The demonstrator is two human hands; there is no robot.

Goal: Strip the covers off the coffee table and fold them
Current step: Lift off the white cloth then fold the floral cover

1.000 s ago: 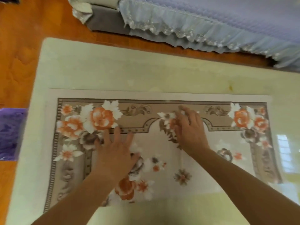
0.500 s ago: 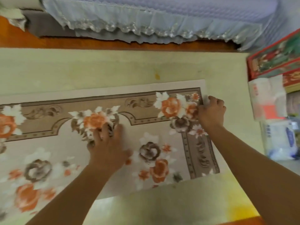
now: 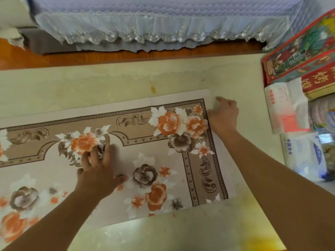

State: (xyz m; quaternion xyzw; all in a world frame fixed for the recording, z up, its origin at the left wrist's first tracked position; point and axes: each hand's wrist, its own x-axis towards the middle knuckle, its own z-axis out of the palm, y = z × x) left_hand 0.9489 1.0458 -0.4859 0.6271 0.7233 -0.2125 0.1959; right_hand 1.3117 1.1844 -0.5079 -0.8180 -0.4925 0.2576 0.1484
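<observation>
While the pale coffee table (image 3: pixel 116 82) carries the flowered cover (image 3: pixel 163 151) flat along its near edge, the left hand (image 3: pixel 98 173) presses it with spread fingers and the right hand (image 3: pixel 224 115) pinches its right edge.

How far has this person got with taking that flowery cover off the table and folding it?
Done: nothing clearly; the floral cover lies flat on the coffee table. In hand: the left hand presses its middle while the right hand is at its right edge. Left: lifting it and folding.
</observation>
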